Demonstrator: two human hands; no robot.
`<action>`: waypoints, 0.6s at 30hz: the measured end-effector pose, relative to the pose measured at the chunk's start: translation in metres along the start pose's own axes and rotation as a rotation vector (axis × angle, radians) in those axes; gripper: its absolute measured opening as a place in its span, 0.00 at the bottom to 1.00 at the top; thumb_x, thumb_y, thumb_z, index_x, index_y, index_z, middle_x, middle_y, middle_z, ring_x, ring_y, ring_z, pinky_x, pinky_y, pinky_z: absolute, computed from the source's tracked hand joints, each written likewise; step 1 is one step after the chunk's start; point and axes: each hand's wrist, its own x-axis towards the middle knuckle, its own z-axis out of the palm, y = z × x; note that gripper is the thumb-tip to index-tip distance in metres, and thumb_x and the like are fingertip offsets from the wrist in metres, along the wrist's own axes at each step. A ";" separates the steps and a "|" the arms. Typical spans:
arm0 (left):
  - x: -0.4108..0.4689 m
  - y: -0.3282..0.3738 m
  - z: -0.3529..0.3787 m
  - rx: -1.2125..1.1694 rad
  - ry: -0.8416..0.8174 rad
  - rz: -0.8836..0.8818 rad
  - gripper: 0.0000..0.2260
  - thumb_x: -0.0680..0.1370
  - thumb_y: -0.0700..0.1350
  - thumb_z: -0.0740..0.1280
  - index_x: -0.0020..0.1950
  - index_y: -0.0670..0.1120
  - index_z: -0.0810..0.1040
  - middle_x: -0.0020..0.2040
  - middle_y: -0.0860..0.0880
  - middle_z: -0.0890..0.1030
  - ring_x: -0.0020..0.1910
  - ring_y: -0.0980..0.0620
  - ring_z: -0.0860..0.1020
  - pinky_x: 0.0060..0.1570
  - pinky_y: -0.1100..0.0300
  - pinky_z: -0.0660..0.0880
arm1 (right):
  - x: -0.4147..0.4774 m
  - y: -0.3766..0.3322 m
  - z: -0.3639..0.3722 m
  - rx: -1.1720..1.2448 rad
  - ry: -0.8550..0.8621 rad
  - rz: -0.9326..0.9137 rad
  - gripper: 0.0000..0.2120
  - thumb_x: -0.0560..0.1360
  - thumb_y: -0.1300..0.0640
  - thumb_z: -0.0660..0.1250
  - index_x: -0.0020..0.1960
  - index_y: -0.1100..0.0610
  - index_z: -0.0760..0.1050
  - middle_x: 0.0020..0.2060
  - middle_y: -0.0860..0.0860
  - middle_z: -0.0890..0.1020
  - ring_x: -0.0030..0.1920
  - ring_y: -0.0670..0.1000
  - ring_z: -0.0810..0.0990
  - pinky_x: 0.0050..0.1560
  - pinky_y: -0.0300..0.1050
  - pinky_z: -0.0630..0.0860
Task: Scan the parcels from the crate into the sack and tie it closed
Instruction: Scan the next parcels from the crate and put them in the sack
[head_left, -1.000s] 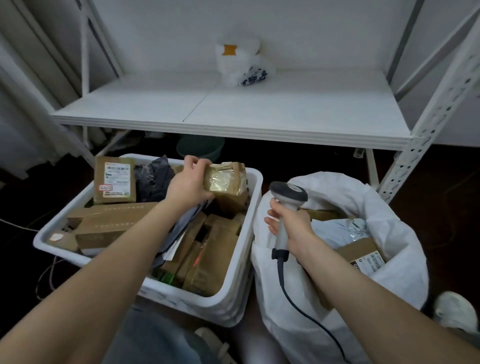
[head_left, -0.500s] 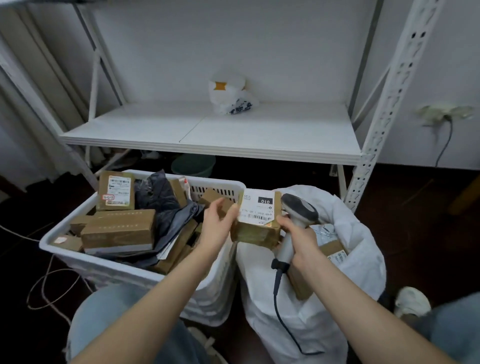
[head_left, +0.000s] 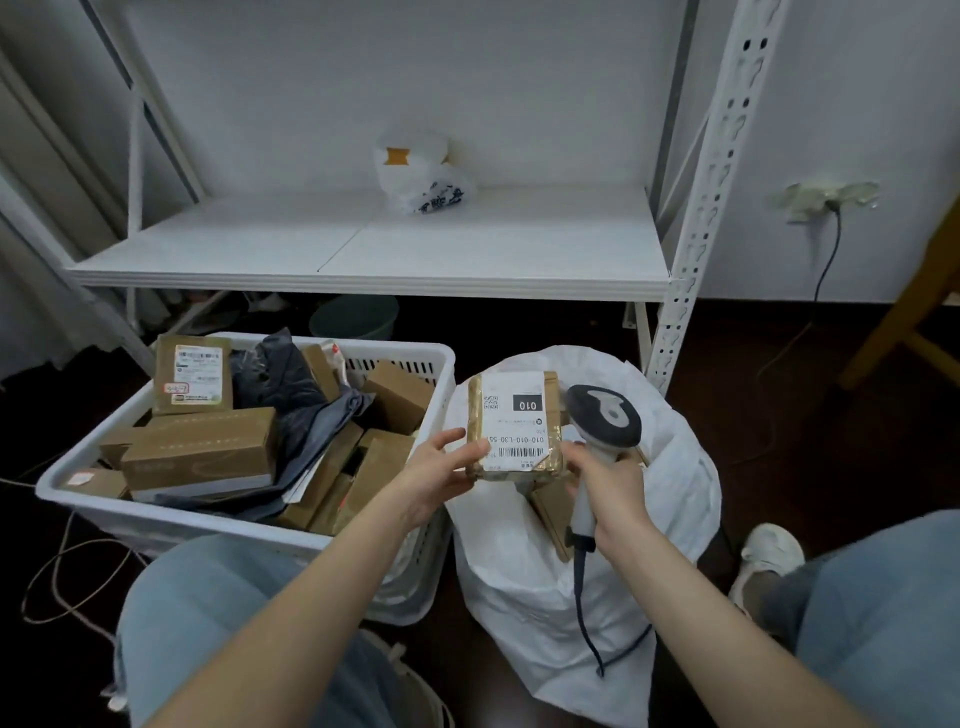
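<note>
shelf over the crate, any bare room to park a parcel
The shelf is bare from its left edge to the plastic bag at the back, and from the bag to the right upright post. The crate is crowded with parcels to its rim.

1 blurred bag, perhaps plastic, sits on white shelf.

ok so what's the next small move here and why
Probably swing the scanner in the right hand onto the barcode: the left hand holds the parcel over the sack, barcode showing, and the scanner head sits beside the parcel, apparently not aimed at it.
</note>
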 end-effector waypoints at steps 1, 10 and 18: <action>0.005 -0.005 0.001 -0.014 0.018 0.000 0.29 0.72 0.43 0.75 0.71 0.45 0.67 0.55 0.42 0.82 0.43 0.49 0.80 0.55 0.54 0.77 | -0.005 0.003 -0.003 0.002 -0.002 0.003 0.08 0.71 0.64 0.73 0.49 0.60 0.79 0.42 0.54 0.85 0.40 0.48 0.83 0.43 0.41 0.80; 0.029 -0.028 0.010 -0.087 0.105 0.057 0.26 0.73 0.40 0.74 0.68 0.40 0.70 0.53 0.45 0.84 0.51 0.47 0.82 0.62 0.51 0.75 | -0.047 0.045 -0.022 -0.154 -0.020 0.133 0.06 0.73 0.63 0.71 0.44 0.66 0.78 0.24 0.51 0.77 0.23 0.45 0.73 0.27 0.38 0.71; 0.037 -0.032 0.008 -0.077 0.094 0.050 0.23 0.73 0.39 0.73 0.66 0.41 0.71 0.55 0.44 0.83 0.53 0.48 0.82 0.61 0.54 0.76 | -0.055 0.046 -0.023 -0.246 -0.018 0.135 0.07 0.72 0.63 0.71 0.38 0.64 0.76 0.23 0.51 0.76 0.21 0.46 0.72 0.25 0.39 0.70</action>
